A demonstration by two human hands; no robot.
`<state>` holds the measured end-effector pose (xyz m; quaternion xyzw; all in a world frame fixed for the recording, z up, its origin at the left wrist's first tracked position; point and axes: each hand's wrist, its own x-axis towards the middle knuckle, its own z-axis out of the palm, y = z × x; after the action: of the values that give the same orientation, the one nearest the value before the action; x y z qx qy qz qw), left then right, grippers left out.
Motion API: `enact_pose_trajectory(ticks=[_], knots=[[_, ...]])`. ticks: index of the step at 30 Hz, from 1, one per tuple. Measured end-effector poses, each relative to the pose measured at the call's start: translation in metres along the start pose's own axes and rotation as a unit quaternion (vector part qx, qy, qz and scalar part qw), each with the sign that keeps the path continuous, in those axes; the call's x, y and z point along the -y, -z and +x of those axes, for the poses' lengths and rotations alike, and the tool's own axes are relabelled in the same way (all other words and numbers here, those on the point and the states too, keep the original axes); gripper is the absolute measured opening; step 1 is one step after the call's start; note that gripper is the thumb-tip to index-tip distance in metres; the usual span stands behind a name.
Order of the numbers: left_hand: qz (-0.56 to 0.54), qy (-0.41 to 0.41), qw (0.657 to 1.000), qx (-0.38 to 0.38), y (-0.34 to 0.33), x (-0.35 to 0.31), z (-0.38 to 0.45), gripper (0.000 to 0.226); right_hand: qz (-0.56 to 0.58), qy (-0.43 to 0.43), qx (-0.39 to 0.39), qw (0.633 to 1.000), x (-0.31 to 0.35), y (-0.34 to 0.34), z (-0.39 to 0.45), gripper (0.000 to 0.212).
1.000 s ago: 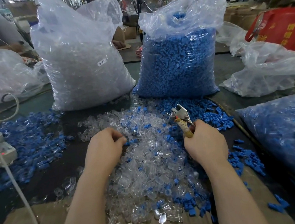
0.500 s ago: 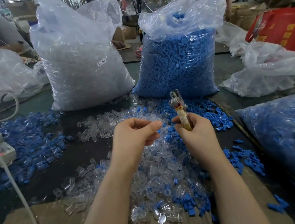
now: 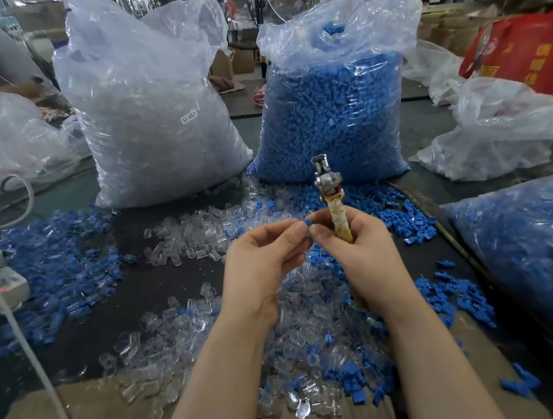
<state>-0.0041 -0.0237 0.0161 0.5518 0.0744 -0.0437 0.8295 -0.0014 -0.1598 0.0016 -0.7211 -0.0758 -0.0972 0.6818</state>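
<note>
1. Two hands meet above glossy clear caps (image 3: 182, 244) strewn on the dark table (image 3: 146, 293); the left hand (image 3: 260, 262), fingers curled, pinches one end of a small matte blue plug (image 3: 307, 223)
2. Whether it also holds a cap cannot be told
3. The right hand (image 3: 363, 254) pinches the plug's other end while gripping an upright metal tool (image 3: 331, 199) with a tape-wrapped handle
4. Probably fitting plug into cap; the next move needs careful alignment

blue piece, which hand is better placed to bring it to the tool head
Left, probably: the left hand pinches the blue piece at its fingertips, while the right hand grips the tool.
</note>
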Motion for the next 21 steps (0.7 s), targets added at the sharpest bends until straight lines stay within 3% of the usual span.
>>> enact_pose_trajectory(ticks=[3,9,21], knots=[[-0.009,0.007,1.000,0.004,0.0020,-0.0009,0.0003,0.027,-0.014,0.007,-0.005,1.000,0.0007,-0.0006,-0.0007,0.008],[0.000,0.006,1.000,0.013,0.0049,-0.0024,0.0009,0.029,-0.036,0.000,-0.014,0.999,-0.0023,-0.0001,-0.0007,0.010],[0.028,-0.015,0.999,-0.031,0.0008,-0.0040,-0.0020,0.013,-0.027,0.058,-0.062,0.996,-0.0018,-0.0019,-0.0003,0.016]])
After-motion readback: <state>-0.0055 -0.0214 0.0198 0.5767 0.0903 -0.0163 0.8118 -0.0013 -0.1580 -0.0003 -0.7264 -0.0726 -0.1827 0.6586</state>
